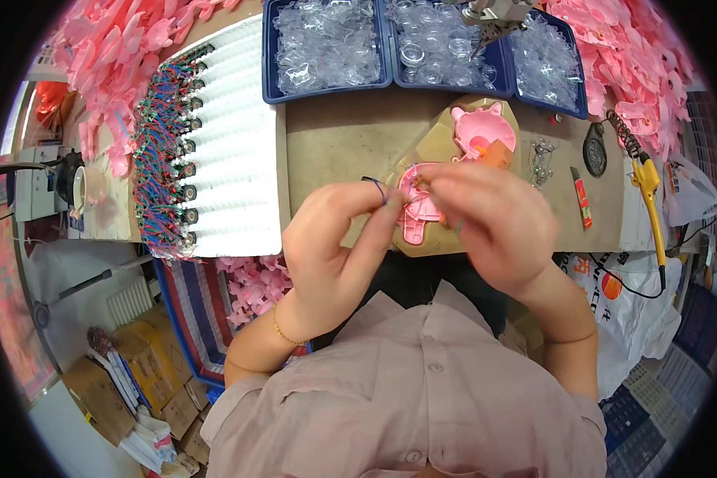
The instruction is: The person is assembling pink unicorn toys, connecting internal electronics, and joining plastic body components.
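Observation:
Thumb and forefinger of my left hand (334,239) are pinched on a thin dark wire (382,191). Close beside it, the fingers of my right hand (506,219) are pressed together; what they hold is too small to make out. Both hands are over a pink plastic shell half (414,232) with a handle-like end, partly covered by my fingers. Just beyond lies a second pink shell (486,126) with small ears and a round hollow. An orange block (497,154) sits at its near edge, partly behind my right hand. Both shells rest on a brown board (446,119).
A white ridged tray (243,151) holds speakers with coloured wires (163,159) at left. Blue bins (275,88) of clear plastic parts stand behind. To the right lie small metal parts (541,159), a red tube (582,203), a black disc (594,149) and a yellow soldering iron (649,187).

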The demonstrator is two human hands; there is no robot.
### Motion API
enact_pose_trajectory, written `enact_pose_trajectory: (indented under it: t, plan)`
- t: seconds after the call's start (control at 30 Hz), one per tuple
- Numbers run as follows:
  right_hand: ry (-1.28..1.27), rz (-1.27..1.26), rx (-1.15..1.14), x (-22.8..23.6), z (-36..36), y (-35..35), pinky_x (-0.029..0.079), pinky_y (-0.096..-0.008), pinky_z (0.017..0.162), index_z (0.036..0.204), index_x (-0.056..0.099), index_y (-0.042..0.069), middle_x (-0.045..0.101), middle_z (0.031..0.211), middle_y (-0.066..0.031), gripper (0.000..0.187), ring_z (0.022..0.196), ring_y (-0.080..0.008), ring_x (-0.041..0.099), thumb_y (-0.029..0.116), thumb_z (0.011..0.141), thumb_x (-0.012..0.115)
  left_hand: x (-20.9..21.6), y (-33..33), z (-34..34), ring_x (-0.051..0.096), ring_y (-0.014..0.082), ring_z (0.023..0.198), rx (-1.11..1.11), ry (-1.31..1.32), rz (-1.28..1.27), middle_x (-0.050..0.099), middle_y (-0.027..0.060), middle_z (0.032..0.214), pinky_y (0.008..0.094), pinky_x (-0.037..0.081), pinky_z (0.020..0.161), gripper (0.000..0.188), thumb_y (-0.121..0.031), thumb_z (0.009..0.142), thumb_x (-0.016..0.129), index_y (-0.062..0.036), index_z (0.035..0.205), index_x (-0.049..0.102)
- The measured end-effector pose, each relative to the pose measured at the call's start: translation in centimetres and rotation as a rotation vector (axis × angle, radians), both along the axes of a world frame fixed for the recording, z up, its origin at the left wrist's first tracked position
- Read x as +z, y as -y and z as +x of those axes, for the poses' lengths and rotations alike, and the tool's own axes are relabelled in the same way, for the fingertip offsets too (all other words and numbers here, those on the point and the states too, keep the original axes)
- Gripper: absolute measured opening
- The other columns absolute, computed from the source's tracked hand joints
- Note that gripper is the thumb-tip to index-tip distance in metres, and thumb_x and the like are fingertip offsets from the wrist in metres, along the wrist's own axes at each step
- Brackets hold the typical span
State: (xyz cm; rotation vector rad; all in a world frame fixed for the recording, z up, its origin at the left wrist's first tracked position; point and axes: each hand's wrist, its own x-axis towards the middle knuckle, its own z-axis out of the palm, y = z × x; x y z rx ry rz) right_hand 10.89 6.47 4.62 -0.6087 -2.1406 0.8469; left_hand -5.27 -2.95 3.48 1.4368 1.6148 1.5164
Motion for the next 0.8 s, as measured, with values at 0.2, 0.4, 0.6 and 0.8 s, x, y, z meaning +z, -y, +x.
enact_pose_trajectory:
  t: [0.2, 0.4, 0.6, 0.8]
  plan:
    - [-0.041, 0.218, 0.119, -0.9, 0.0, -0.5, 0.054, -0.0278, 0.063, 0.096, 0.063, -0.002, 0.068, 0.095, -0.0136, 0.019, 0.076, -0.0207, 0.066, -0.007, 0.079, 0.065, 0.2, -0.8, -0.9, 0.062, 0.0164, 0.074, -0.062, -0.136, 0.065, 0.065, 0.0101, 0.086, 0.0264, 0.048, 0.071, 0.007, -0.004, 0.089, 0.061, 0.0021, 0.089, 0.059]
    - [0.017, -1.058, 0.112, 4.5, 0.1, -0.8, 0.050, -0.0233, 0.066, 0.093, 0.064, -0.005, 0.067, 0.092, -0.0102, 0.010, 0.078, -0.0111, 0.063, 0.004, 0.089, 0.061, 2.6, 0.2, -3.0, 0.059, 0.0130, 0.089, -0.248, 0.755, -0.399, 0.062, 0.0088, 0.095, 0.0255, 0.047, 0.077, 0.006, -0.003, 0.089, 0.061, 0.0026, 0.085, 0.060]
    - [-0.039, -0.612, 0.164, 1.1, -3.2, -0.1, 0.047, -0.0316, 0.075, 0.085, 0.064, -0.003, 0.057, 0.089, -0.0103, 0.018, 0.086, -0.0202, 0.058, 0.015, 0.083, 0.066, 1.1, -0.6, -5.7, 0.055, 0.0132, 0.080, -0.729, 0.864, -0.519, 0.060, 0.0083, 0.090, 0.0273, 0.045, 0.072, 0.013, -0.011, 0.082, 0.067, -0.0011, 0.080, 0.059]
    - [-0.207, -0.212, -0.164, 1.2, 1.9, 0.1, 0.047, -0.0312, 0.076, 0.094, 0.063, -0.001, 0.059, 0.090, -0.0094, 0.015, 0.083, -0.0209, 0.059, 0.011, 0.086, 0.064, 1.0, -0.9, -4.5, 0.052, 0.0105, 0.071, -0.154, -0.069, 0.161, 0.059, 0.0088, 0.086, 0.0190, 0.040, 0.058, 0.006, -0.002, 0.090, 0.054, 0.0011, 0.087, 0.058]
